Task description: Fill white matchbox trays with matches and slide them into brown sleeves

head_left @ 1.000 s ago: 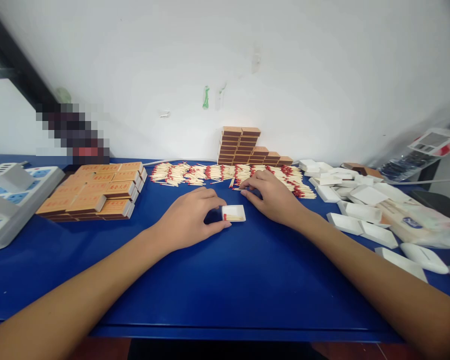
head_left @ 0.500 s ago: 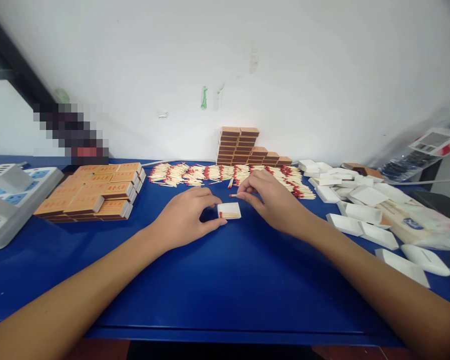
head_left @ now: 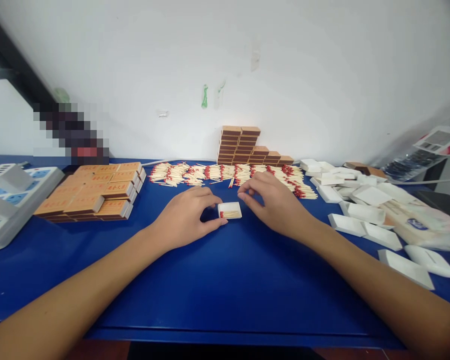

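Note:
A small white matchbox tray [head_left: 235, 206] sits on the blue table, with a few red-headed matches [head_left: 230, 214] lying along its near side. My left hand [head_left: 189, 215] holds the tray's left end between thumb and forefinger. Just beyond the tray's right end is my right hand [head_left: 272, 202], its thumb and forefinger slightly apart and no match visible at their tips. Behind both hands, loose matches [head_left: 194, 175] are spread in a long band, partly covered by my right hand.
Orange matchboxes [head_left: 85, 192] are stacked at left beside a white power strip [head_left: 46, 182]. More matchboxes [head_left: 238, 145] stand against the wall. At right lie several white trays [head_left: 363, 212], a tissue pack [head_left: 416, 222] and a white rounded object [head_left: 429, 260].
The match that was between my right thumb and forefinger no longer shows there. Both hands stay in nearly the same place, the left one still on the tray.

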Tool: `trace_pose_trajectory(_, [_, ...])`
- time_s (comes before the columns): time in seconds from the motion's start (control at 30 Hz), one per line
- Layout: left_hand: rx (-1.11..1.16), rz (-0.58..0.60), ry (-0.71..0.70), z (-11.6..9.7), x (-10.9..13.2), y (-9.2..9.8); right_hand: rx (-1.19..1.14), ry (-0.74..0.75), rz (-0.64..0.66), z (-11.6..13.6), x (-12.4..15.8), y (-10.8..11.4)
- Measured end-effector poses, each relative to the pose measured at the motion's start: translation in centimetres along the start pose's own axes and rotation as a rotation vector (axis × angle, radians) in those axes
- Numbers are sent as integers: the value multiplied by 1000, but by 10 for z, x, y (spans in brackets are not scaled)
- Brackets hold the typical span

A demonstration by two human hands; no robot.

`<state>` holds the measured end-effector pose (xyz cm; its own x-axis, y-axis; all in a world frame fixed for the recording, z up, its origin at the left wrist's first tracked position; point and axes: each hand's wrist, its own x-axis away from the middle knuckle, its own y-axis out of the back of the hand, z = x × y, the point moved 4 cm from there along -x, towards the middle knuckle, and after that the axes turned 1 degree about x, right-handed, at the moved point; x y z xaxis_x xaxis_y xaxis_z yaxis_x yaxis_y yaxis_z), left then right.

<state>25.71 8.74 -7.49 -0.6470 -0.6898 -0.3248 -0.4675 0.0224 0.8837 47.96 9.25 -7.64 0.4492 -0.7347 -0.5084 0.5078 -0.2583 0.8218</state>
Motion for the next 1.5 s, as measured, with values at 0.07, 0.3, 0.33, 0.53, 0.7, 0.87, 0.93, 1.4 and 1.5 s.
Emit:
trace_pose_trajectory(0.07, [3,-2,1,-1,0,0,82,-18,-9,-18,-2,1])
trace_pose_trajectory(0.3, [-8,-8,-11,-2,2,1,142,-48,42,-48,-6,-11])
trace_pose_trajectory(0.33, [-10,-11,-12,-2,2,2,139,-48,41,-48,-7,-12])
trace_pose_trajectory(0.53, [-12,-23,-45,-2,3,1,116,-41,62,-45,-10,-15])
trace_pose_trajectory(0.7, [-16,-6,-23,-2,2,0,107,-38,97,-41,-9,-10])
trace_pose_trajectory(0.87, [-56,-34,5,0,2,2,76,30,85,-9,-2,5])
trace_pose_trajectory(0.93, [-64,-38,2,1,2,2,75,77,102,7,2,7])
trace_pose_trajectory(1.4, [-10,-7,-22,-5,3,-2,-106,33,199,18,6,-7])
trace_pose_trajectory(1.5, [1,-6,-24,-5,3,-2,-125,27,177,18,3,-3])
